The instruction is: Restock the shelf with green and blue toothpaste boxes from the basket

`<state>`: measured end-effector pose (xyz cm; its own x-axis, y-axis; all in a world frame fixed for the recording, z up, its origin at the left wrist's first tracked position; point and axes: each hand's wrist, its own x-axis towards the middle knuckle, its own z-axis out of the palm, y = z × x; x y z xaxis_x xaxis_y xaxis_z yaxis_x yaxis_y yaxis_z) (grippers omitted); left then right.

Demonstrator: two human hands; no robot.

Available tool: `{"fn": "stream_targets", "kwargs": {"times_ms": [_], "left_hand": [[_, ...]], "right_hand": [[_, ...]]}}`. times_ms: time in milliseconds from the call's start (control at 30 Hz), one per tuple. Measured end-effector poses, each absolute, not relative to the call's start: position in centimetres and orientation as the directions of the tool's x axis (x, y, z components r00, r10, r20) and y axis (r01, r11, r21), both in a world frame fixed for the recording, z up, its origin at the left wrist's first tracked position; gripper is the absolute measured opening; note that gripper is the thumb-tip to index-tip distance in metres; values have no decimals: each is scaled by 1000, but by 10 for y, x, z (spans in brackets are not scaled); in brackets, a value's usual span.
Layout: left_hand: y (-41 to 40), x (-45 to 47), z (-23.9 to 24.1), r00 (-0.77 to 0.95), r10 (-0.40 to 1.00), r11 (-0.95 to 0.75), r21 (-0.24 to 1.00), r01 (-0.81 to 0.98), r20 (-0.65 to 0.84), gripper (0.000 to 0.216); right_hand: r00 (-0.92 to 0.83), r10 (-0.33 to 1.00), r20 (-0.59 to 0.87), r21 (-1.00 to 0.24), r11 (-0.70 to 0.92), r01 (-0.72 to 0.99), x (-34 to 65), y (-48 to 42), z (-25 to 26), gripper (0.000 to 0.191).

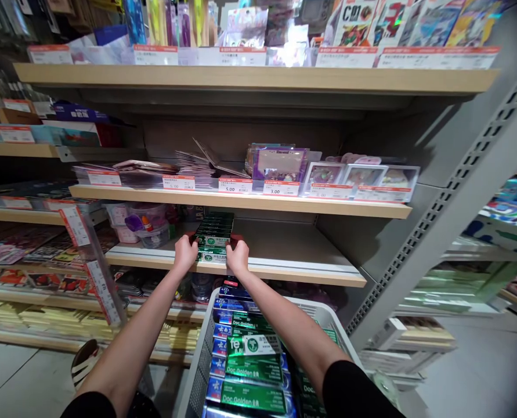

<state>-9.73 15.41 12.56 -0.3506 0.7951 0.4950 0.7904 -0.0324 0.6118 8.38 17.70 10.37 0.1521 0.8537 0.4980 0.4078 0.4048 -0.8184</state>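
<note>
Green toothpaste boxes (213, 235) sit stacked at the wooden shelf's (293, 264) front edge, long axes along that edge. The left hand (185, 251) and right hand (238, 255) clamp the stack's ends, fingers curled closed. A white basket (328, 319) stands below, in a shop aisle.

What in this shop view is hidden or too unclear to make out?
All in the head view:
- Green boxes: the print is too small to read.
- Left hand and right hand: they clasp the stack's ends, and the fingertips are hidden behind it.
- White basket: cut off by the bottom edge, with the arms covering part of its load.
- Top shelf goods: cut off by the top edge.
- Left shelves: blurred.
</note>
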Motion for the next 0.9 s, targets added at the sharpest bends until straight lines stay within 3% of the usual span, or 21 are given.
{"fn": "stream_targets", "kwargs": {"times_ms": [300, 500, 733, 900], "left_hand": [[156, -97, 127, -327, 797, -89, 634, 768, 508, 33], [142, -98, 127, -384, 786, -129, 736, 664, 484, 40], [90, -91, 109, -404, 715, -371, 800, 473, 570, 34], [20, -57, 71, -288, 809, -386, 833, 397, 512, 31]], "right_hand": [[148, 865, 480, -839, 403, 366, 83, 179, 102, 21], [141, 871, 471, -860, 417, 294, 93, 169, 110, 26], [36, 866, 499, -866, 500, -16, 140, 121, 107, 32], [-36, 905, 424, -905, 423, -36, 189, 64, 90, 29]]}}
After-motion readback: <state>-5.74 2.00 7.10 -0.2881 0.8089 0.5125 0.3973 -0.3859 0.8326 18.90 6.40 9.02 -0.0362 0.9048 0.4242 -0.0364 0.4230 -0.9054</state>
